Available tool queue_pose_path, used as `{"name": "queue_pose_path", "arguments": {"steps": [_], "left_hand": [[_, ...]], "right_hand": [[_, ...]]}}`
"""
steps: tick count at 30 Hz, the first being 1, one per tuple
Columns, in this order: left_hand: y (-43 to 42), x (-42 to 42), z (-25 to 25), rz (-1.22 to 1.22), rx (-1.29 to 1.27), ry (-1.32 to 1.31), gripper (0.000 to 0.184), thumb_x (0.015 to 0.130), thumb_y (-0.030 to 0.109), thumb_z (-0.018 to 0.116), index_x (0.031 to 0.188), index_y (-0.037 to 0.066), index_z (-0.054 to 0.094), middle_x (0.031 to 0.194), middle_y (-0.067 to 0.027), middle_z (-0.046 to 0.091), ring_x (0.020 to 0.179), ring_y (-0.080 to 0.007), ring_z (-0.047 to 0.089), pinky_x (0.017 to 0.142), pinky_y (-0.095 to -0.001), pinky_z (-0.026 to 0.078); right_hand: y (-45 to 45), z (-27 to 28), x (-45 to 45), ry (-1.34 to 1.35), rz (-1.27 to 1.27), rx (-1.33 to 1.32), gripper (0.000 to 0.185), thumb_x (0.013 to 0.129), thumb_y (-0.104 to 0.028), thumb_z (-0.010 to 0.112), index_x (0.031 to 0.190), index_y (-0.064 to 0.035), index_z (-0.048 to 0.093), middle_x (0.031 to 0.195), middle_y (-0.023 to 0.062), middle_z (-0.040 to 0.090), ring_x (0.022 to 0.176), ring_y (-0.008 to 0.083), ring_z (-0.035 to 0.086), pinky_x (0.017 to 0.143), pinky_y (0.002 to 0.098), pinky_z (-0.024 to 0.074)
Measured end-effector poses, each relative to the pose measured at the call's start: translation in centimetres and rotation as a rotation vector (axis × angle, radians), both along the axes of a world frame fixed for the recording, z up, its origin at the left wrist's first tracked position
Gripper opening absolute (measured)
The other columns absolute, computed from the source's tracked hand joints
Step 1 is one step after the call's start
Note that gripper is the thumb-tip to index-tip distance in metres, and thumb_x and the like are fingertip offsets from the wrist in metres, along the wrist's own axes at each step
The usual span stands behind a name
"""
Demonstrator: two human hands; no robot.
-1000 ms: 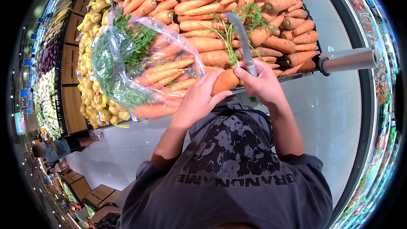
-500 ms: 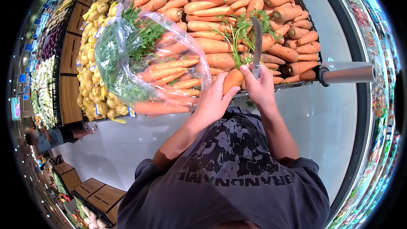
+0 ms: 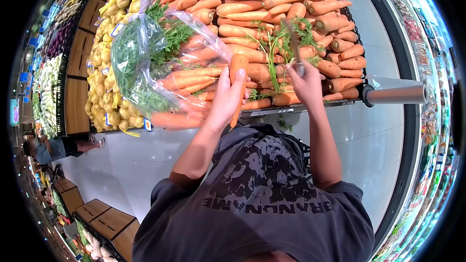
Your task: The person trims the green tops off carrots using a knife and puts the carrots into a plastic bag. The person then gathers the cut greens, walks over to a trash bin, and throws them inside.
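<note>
My left hand (image 3: 228, 92) is closed around a carrot (image 3: 239, 63), held nearly upright with its blunt top end up. No greens show on that carrot. In my right hand (image 3: 307, 82) is a knife (image 3: 294, 41), blade pointing up and away, slightly blurred. Loose carrot greens (image 3: 274, 53) lie on the heap beside the knife. Left of my hands, a clear plastic bag (image 3: 141, 63) with leafy carrots inside rests on the display. Carrots (image 3: 247, 7) are piled high behind both hands.
Netted bags of potatoes (image 3: 104, 73) line the left of the carrots. A roll of plastic bags (image 3: 395, 94) sticks out at the right edge. A person (image 3: 53, 149) stands at the far left. Fallen greens (image 3: 285, 123) lie on the floor near the display.
The carrot has come away from its greens, which now lie on the pile. My left hand has moved left and raised the carrot upright; my hands are farther apart.
</note>
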State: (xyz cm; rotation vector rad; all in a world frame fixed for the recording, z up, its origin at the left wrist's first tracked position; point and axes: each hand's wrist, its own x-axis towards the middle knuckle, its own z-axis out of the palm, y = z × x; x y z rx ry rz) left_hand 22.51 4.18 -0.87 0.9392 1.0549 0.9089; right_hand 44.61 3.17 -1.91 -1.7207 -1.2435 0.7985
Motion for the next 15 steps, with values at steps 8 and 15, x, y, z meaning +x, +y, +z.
{"name": "queue_pose_path", "arguments": {"steps": [8, 15], "left_hand": [[1.8, 0.2, 0.5, -0.02, -0.118, -0.076, 0.023, 0.106, 0.027, 0.054, 0.118, 0.009, 0.048, 0.097, -0.0022, 0.056, 0.067, -0.0079, 0.055, 0.053, -0.0232, 0.047], [6.0, 1.9, 2.1, 0.026, 0.21, 0.05, 0.027, 0.102, 0.025, 0.061, 0.12, 0.006, 0.053, 0.095, -0.0025, 0.058, 0.074, -0.0089, 0.057, 0.057, -0.0258, 0.051]], "right_hand": [[0.1, -1.9, 0.0, 0.149, -0.073, 0.102, 0.016, 0.094, -0.014, 0.07, 0.09, -0.0005, 0.063, 0.071, -0.0014, 0.053, 0.06, 0.007, 0.045, 0.055, 0.0272, 0.0386], [1.4, 2.9, -0.3, -0.145, -0.084, 0.699, 0.01, 0.09, -0.005, 0.069, 0.098, 0.0008, 0.066, 0.103, 0.0129, 0.064, 0.083, 0.0249, 0.061, 0.074, 0.0345, 0.0494]]}}
